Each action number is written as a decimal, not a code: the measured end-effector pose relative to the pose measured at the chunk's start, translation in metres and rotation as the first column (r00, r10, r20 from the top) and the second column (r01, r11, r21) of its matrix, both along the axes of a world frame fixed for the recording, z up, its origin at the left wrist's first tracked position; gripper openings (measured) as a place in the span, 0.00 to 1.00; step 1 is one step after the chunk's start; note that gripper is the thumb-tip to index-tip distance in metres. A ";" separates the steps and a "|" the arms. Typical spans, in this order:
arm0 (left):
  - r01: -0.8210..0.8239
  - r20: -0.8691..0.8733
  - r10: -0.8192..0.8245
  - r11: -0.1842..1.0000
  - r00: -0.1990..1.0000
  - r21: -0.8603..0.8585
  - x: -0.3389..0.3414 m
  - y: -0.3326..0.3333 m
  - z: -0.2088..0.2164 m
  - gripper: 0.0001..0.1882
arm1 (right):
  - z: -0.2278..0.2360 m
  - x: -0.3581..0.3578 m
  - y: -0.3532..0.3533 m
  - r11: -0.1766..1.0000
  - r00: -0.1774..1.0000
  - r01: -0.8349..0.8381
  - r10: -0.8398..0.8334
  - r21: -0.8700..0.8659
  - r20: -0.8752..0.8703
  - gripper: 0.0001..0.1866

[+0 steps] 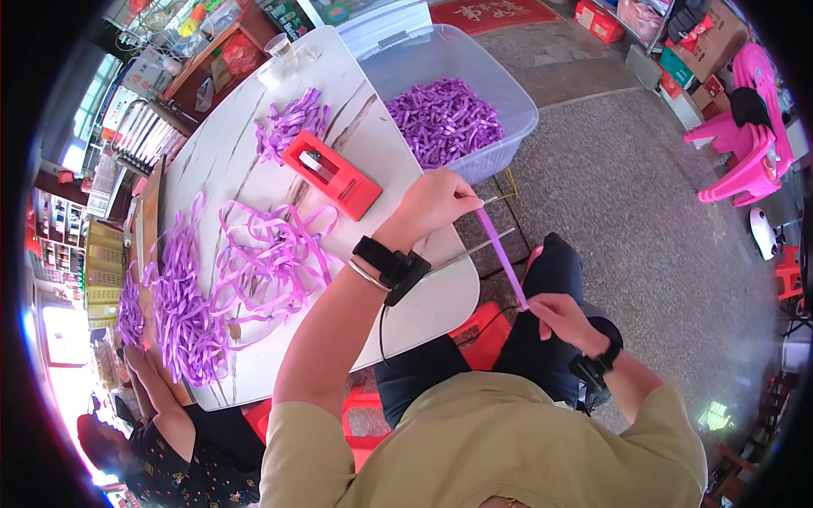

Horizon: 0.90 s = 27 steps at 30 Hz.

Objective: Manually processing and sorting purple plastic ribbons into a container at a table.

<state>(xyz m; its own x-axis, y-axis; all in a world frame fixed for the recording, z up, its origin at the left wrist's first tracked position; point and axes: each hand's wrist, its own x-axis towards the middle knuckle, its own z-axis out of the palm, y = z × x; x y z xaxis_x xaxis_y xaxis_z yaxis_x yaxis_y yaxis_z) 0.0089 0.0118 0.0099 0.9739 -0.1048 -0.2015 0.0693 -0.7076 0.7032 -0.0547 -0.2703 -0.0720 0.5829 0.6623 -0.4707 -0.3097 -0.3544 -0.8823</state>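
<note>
A short purple ribbon [506, 262] is stretched between my two hands, past the table's corner and above my lap. My left hand [442, 201] pinches its upper end, beside a thin metal tip. My right hand [563, 320] pinches the lower end near my knee. A thin metal rod [474, 249] juts out from the table edge and meets or passes behind the ribbon; I cannot tell which. On the white marbled table [406, 326] lie a loose tangle of purple ribbon [271, 262], a dense heap of ribbon [188, 296] and a smaller pile [292, 123].
A red rectangular holder [360, 193] rests on the table. Beyond the edge stands a clear plastic bin [512, 93] filled with purple ribbon pieces. Another person [174, 440] sits at left, hands near more ribbon. Pink chairs [745, 135] stand at far right.
</note>
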 end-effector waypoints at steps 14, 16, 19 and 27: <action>0.013 0.077 -0.015 0.999 0.997 0.035 -0.001 0.002 -0.005 0.10 | 0.120 0.023 0.033 0.876 0.966 -0.107 -0.020 0.471 0.257 0.10; 0.011 0.068 -0.012 1.000 0.998 0.008 0.000 0.001 -0.004 0.10 | 0.133 0.045 0.061 0.904 0.976 -0.018 -0.077 0.428 0.203 0.11; -0.001 0.066 0.003 0.999 0.998 -0.034 -0.005 0.001 0.003 0.10 | 0.136 0.088 0.102 0.914 0.972 -0.021 -0.077 0.406 0.222 0.14; -0.133 0.154 0.144 0.988 0.978 -0.079 -0.013 0.015 0.008 0.10 | 0.068 0.153 0.144 0.934 0.968 0.136 -0.054 0.330 -0.244 0.13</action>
<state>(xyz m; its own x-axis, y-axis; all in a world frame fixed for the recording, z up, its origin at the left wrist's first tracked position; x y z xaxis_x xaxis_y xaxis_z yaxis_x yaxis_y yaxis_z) -0.0045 0.0266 0.0183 0.9989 0.0249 -0.0401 0.0467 -0.6493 0.7591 0.0981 -0.1262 -0.0037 0.5551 0.7531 -0.3532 -0.5335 -0.0034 -0.8458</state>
